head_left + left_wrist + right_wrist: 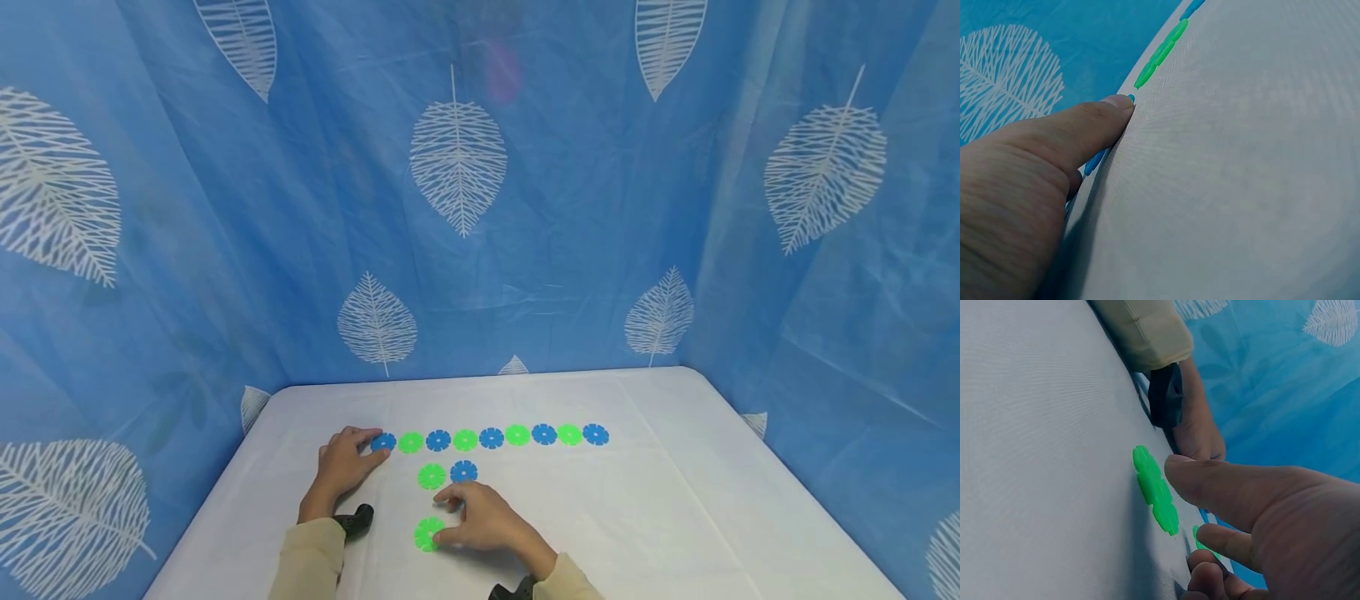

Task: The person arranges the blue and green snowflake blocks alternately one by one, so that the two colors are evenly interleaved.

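At the left end of a row of notched plastic discs, my left hand (347,463) holds a blue disc (383,442) between thumb and forefinger. The left wrist view shows the thumb's tip at a blue edge, with much of that disc hidden. Closer to me, the right hand (483,518) has its thumb beside a green disc (430,534). In the right wrist view a narrow gap separates that thumb from the green disc (1155,490), and the fingers are spread away from it. Just beyond the right fingers lie another green disc (431,477) and a blue disc (463,472).
The row of alternating blue and green discs (517,435) runs across the far part of the white-covered table (675,508). A blue curtain (570,233) with white leaf prints stands behind and along both sides. Black straps (356,522) sit on the wrists.
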Demonstrator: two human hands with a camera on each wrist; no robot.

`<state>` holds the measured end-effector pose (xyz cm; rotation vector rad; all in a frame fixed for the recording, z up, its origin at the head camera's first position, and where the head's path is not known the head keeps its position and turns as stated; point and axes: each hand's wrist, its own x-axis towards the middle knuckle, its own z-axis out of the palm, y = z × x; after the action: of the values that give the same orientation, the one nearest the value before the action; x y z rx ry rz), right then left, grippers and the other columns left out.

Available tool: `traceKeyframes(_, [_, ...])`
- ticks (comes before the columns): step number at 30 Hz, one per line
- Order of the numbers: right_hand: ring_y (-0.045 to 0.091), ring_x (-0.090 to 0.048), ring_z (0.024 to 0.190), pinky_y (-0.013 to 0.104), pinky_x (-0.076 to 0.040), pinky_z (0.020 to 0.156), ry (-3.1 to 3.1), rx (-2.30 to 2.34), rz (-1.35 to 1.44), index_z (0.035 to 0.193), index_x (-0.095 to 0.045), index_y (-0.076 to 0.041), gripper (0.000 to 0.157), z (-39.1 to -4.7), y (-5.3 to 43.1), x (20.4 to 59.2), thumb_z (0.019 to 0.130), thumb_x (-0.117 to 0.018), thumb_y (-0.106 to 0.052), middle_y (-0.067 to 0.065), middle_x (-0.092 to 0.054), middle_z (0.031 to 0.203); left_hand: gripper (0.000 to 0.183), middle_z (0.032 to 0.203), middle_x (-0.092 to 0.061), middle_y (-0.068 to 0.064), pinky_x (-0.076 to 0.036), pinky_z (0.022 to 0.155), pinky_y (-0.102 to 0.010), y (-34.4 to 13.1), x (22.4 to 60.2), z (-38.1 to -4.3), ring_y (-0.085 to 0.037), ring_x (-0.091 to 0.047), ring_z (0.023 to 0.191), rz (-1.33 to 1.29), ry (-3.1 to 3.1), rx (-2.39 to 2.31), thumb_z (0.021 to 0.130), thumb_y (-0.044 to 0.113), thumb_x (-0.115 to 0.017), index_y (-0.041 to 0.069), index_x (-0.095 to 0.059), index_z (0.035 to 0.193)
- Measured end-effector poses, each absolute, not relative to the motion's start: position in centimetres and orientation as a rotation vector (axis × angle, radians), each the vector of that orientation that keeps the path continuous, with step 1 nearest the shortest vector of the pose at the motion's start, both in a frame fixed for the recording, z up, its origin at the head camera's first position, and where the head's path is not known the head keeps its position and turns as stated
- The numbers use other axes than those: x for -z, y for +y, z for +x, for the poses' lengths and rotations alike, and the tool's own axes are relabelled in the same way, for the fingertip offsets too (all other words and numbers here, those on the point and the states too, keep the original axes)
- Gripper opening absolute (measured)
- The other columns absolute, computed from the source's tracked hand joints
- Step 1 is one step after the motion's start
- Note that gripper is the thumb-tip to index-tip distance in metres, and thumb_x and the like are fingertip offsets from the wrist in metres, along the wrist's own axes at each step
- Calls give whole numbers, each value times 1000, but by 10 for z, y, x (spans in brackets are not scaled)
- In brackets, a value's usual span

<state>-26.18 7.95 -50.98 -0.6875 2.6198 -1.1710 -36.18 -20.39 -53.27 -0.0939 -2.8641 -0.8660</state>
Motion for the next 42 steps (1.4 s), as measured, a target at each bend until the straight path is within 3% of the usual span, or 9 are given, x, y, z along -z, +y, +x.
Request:
traceKeyframes(9, [-1,-54,87,23,-48,76,2743,1001,-732,118,-72,-25,54,-254,76,510,70,-88,-45,-13,-62,100,53,127,-62,-13,-34,95,-53,-204,533,-362,-34,-54,120,-88,-2868,864,86,46,-75,20,-67,132])
traceKeyframes(42, [-1,-54,90,23,-47,80,2755,962,-739,109,-72,-33,40,-254,76,514,73,-85,-46,-16,-57,103,53,125,-62,-11,-34,95,-51,-203,532,-362,-32,-53,119,-71,-2874,866,87,45,-75,20,-67,132])
